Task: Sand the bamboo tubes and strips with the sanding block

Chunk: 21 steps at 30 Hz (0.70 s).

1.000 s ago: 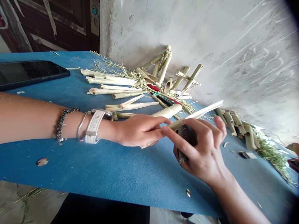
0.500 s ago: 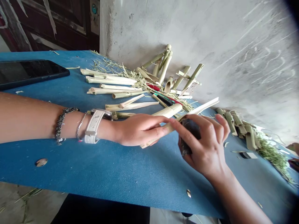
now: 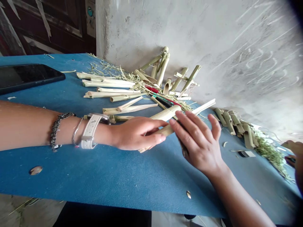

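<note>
My left hand, closed with thumb and fingers, grips a pale split bamboo strip that slants up to the right. My right hand lies over the middle of the strip, fingers together and fairly straight. Beneath its palm a dark sandpaper-like piece shows only at one edge, pressed against the strip. Just behind my left hand a wider bamboo piece lies at a slant, its near end hidden.
Split bamboo lengths and shavings lie on the blue table. Red- and green-handled tools sit among them. Bamboo frames stand by the wall. A phone is at left; bamboo tubes and another person's hand are at right.
My right hand has flattened over the strip, with its fingers straighter, so the dark piece is now mostly covered. The whole view has shifted slightly. My left hand keeps its grip.
</note>
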### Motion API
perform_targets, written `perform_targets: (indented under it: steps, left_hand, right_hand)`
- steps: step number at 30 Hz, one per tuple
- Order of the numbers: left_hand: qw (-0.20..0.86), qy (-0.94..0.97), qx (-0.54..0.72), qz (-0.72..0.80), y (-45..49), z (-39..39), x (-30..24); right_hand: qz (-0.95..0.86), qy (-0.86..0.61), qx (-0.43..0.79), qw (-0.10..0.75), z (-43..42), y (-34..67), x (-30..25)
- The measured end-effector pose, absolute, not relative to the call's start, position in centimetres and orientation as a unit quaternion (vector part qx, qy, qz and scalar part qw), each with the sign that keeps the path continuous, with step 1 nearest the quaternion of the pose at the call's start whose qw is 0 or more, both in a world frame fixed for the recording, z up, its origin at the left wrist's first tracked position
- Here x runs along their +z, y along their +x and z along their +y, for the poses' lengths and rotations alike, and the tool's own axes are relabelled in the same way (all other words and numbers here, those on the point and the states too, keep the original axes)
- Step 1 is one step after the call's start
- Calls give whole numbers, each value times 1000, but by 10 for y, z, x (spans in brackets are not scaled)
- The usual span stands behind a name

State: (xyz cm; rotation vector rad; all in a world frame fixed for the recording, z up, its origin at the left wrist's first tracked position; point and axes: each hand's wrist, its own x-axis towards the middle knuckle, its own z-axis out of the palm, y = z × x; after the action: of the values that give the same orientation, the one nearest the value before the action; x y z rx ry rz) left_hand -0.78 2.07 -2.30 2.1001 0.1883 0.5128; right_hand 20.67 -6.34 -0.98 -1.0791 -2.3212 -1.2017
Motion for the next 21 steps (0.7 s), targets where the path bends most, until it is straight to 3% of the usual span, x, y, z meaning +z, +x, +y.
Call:
perform_targets:
  steps: [4, 10, 21]
  left_hand:
    - [444, 869, 203, 79, -8, 22, -23]
    - [380, 891, 231, 94, -7, 21, -21]
    - [266, 927, 247, 99, -5, 23, -24]
  right_hand:
    - [-764, -437, -441, 177, -62, 208, -7]
    - [-832, -375, -383, 143, -63, 201, -11]
    - [-839, -353, -386, 150, -55, 208, -8]
